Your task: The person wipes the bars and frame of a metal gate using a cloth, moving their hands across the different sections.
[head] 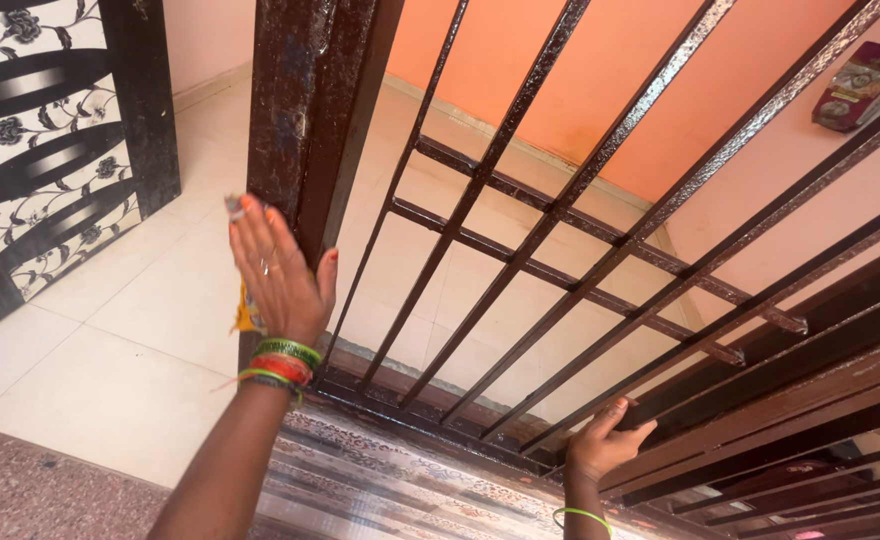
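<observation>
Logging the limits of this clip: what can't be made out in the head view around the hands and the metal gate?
- Left hand: its palm side against the gate frame is hidden; the yellow thing behind it is mostly covered.
- Right hand: fingertips curl behind a gate bar, so the grip is unclear.
- Gate top and right side: cut off by the picture edges.
- Hanging bag: too small to identify its contents.

You have bright, even daylight here, with soft, faint shadows on the pale floor tiles (150, 330). Glare streaks run along the glossy dark metal bars (560, 200). The left hand (278, 275) looks slightly motion-blurred at its fingertips. Straight lines bow toward the edges, probably wide-lens distortion. Bottom-right corner falls dim.
</observation>
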